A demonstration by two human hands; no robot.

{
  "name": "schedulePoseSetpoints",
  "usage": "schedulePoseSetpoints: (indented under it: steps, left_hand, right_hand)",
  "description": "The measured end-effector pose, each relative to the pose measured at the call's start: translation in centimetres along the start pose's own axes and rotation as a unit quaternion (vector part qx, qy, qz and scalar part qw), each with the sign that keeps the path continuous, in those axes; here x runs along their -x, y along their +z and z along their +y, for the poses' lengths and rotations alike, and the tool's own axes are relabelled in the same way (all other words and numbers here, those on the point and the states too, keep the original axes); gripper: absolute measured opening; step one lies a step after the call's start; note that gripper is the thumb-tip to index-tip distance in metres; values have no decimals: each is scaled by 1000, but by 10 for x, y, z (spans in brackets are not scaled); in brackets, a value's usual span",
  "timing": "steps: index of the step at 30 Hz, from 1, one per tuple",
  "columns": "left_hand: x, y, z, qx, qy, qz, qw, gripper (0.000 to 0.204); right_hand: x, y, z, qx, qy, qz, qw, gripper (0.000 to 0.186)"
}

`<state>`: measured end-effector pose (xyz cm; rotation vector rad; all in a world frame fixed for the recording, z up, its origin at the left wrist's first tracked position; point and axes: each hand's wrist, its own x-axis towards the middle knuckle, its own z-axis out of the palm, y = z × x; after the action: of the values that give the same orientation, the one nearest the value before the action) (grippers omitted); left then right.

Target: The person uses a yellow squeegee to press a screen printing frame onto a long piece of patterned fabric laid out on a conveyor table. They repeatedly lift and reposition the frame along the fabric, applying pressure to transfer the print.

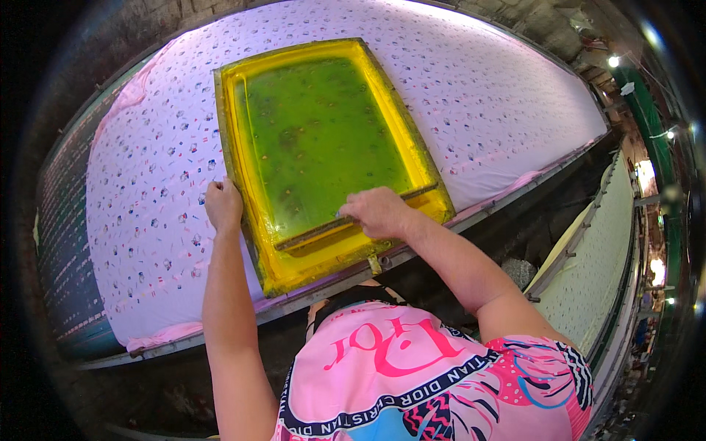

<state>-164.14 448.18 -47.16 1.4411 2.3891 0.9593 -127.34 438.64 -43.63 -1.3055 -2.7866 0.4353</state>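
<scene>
A printing screen with a green mesh and a yellow-smeared frame lies flat on pale pink patterned fabric. Across the near end of the mesh runs a long, narrow squeegee. My right hand is closed on the squeegee near its middle, with the fingertips partly hidden. At the screen's left edge, my left hand is closed on the frame; the undersides of its fingers do not show.
The fabric covers a long table with a metal edge rail on my side. To the right, past a dark gap, stands another long table with pale printed cloth. A rough wall rises behind; lights glow at far right.
</scene>
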Motion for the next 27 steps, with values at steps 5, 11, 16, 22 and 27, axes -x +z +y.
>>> schedulePoseSetpoints:
  steps: [5, 11, 16, 22, 27]
  left_hand:
    - [-5, 5, -2, -15, -7, -10, 1000, 46]
    - [-8, 9, -3, -55, -7, 10, 998, 49]
    - [-3, 3, 2, -119, -35, 10, 992, 51]
    - [17, 6, 42, -209, -69, 61, 974, 51]
    - [16, 3, 41, -251, -97, 81, 960, 53]
  right_hand:
    - [40, 36, -12, 4, -39, 87, 995, 33]
    - [66, 47, -11, -63, -95, 159, 981, 53]
    - [81, 51, 27, -167, -155, 145, 963, 50]
    - [123, 45, 153, -181, -18, 291, 939, 45]
    - [121, 48, 224, -186, 122, 322, 920, 54]
